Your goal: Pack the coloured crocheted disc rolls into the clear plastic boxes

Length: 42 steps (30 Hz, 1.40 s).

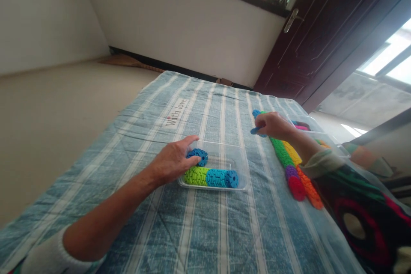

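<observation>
My left hand [175, 160] reaches over the left end of a clear plastic box [243, 165]. Its thumb and fingers curve around a short stack of dark blue notched discs [202, 157] inside. Along the near wall of that box lies a row of lime green discs [196, 176] and lighter blue discs [221, 178]. To the right, my right hand [272, 125] pinches a few blue discs [257, 131] above the cloth. Beneath and beside this hand run long rows of discs: green [281, 152], purple [290, 172], red [297, 188], yellow [292, 152] and orange [310, 188].
A striped blue and white cloth [154, 218] covers the table. Another clear box [316, 124] with dark and pink pieces stands at the right, partly behind my right arm. Beyond are a white wall [180, 21], a dark red door [321, 21] and a windowsill with bottles and cups.
</observation>
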Each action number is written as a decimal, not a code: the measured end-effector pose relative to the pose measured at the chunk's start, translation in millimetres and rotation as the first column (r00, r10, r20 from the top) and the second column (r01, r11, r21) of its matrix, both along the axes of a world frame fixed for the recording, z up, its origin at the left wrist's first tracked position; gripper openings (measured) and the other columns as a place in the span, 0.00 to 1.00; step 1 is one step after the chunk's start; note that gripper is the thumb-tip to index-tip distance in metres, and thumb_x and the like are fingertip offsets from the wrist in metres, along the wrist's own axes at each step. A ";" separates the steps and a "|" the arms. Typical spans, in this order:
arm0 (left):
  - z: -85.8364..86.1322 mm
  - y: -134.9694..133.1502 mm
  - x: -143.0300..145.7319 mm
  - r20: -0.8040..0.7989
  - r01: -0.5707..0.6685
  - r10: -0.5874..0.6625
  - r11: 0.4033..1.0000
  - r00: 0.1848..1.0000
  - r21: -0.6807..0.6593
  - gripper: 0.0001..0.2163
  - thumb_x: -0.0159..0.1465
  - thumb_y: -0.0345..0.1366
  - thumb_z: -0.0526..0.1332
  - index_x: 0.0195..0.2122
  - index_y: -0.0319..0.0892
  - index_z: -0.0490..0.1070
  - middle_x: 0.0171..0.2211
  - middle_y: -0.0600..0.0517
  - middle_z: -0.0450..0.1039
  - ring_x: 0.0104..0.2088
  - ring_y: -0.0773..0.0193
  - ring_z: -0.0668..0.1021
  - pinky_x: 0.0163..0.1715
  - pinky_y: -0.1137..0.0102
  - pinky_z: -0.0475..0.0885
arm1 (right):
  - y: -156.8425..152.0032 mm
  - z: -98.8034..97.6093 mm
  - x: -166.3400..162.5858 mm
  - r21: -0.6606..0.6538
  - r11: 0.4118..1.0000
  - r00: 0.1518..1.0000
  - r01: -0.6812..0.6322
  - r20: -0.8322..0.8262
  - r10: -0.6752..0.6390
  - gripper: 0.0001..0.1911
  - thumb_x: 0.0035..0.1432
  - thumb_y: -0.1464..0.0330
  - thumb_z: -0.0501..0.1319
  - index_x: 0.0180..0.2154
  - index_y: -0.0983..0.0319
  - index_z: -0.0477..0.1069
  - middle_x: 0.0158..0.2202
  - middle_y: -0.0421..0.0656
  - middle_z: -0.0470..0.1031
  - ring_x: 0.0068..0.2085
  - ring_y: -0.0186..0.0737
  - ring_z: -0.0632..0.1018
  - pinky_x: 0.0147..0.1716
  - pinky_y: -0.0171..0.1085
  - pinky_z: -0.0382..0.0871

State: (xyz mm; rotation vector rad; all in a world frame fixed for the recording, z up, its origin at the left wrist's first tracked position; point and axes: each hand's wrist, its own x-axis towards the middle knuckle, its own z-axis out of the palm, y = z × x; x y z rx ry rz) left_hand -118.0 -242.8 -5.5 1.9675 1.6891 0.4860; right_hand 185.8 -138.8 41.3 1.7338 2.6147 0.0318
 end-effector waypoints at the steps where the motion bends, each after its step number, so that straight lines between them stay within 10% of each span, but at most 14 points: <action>1: 0.5 -0.4 0.0 0.002 0.005 -0.005 1.000 1.000 0.004 0.31 0.57 0.45 0.58 0.61 0.38 0.65 0.42 0.43 0.81 0.42 0.51 0.81 0.43 0.63 0.74 | -7.9 5.9 -11.1 -0.009 0.997 0.993 -0.081 -0.088 0.080 0.05 0.52 0.67 0.67 0.29 0.61 0.72 0.27 0.36 0.72 0.30 0.33 0.71 0.31 0.33 0.59; 8: -2.3 -0.3 -2.0 0.035 0.028 -0.028 1.000 0.999 0.007 0.31 0.57 0.45 0.58 0.62 0.39 0.64 0.41 0.46 0.81 0.40 0.52 0.80 0.41 0.64 0.73 | -54.2 -3.4 -96.8 -0.106 0.815 0.816 -0.570 -0.188 0.547 0.07 0.52 0.77 0.63 0.28 0.61 0.69 0.28 0.37 0.72 0.29 0.31 0.67 0.27 0.34 0.53; 42: -0.8 -4.7 5.1 -0.043 0.023 -0.024 1.000 0.999 -0.012 0.33 0.58 0.43 0.63 0.63 0.39 0.59 0.54 0.42 0.75 0.54 0.49 0.77 0.51 0.62 0.71 | -78.0 -63.0 -110.1 0.079 0.811 0.761 -0.580 -0.302 0.574 0.20 0.61 0.80 0.51 0.53 0.60 0.64 0.45 0.44 0.72 0.39 0.37 0.73 0.33 0.34 0.63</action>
